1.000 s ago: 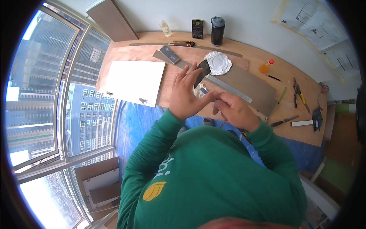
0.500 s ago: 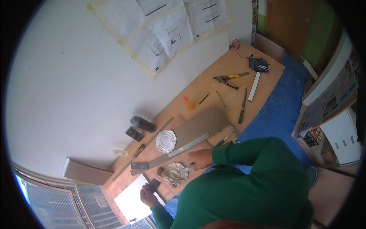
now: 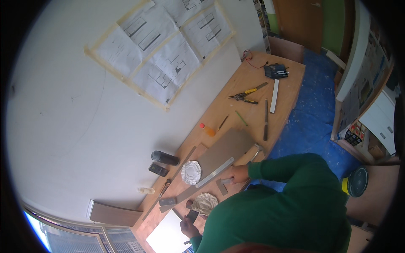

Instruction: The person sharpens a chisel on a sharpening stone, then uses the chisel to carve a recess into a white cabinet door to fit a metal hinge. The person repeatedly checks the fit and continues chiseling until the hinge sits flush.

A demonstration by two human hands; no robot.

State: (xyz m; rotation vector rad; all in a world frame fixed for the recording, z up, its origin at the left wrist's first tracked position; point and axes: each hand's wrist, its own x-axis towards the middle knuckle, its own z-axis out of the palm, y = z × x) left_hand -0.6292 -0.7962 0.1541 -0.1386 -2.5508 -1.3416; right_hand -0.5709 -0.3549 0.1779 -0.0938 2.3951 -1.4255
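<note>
Metal square (image 3: 222, 184) under right fingers (image 3: 234, 176)

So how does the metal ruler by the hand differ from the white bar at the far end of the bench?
The metal ruler is grey and lies across the brown board; the white bar lies on the bare bench. The ruler lies close to the right hand; the bar is far from both hands. Both are long, straight, flat strips.

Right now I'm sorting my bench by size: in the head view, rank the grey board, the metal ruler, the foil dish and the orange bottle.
1. grey board
2. metal ruler
3. foil dish
4. orange bottle
</note>
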